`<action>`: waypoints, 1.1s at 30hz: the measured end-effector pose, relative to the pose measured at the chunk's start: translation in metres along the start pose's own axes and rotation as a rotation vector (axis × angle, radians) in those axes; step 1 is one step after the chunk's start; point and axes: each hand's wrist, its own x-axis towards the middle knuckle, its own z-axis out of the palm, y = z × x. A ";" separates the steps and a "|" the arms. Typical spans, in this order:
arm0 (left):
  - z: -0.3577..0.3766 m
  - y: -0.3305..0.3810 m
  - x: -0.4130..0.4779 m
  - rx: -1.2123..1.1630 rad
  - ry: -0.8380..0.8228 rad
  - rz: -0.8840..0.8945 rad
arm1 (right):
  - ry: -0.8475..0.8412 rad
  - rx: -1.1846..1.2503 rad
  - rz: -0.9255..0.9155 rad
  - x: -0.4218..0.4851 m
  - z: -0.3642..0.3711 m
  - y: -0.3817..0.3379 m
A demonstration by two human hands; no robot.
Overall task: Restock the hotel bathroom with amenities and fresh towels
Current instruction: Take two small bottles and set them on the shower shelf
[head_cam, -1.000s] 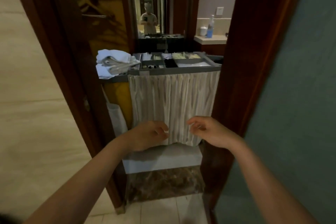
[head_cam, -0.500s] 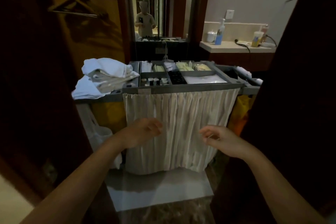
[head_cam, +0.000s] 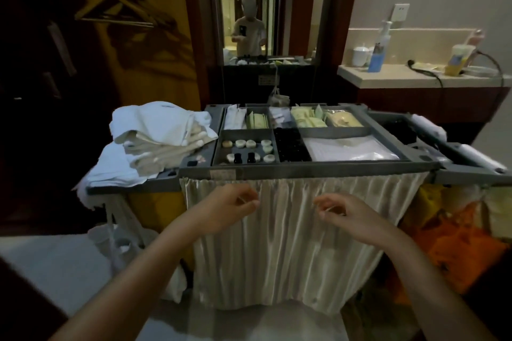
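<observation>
Early stage: my left hand and right hand, fingers loosely curled, empty, near cart curtain. Towels and amenities tray untouched; restocking remains.

Both bare forearms reach forward from the lower corners and converge toward centre. Left hand palm down, fingers loosely curled inward, thumb near the fingertips, nothing in it. Right hand at the same height, fingers likewise half-curled, empty. The hands are apart, not touching each other.
</observation>
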 end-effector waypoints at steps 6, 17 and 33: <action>-0.014 -0.010 0.116 0.032 -0.018 -0.150 | -0.021 -0.013 -0.046 0.110 -0.050 0.034; -0.027 -0.080 0.233 -0.010 0.191 -0.198 | -0.067 -0.048 -0.049 0.269 -0.067 0.076; -0.038 -0.166 0.300 -0.007 0.095 -0.286 | -0.109 -0.425 -0.029 0.393 -0.041 0.109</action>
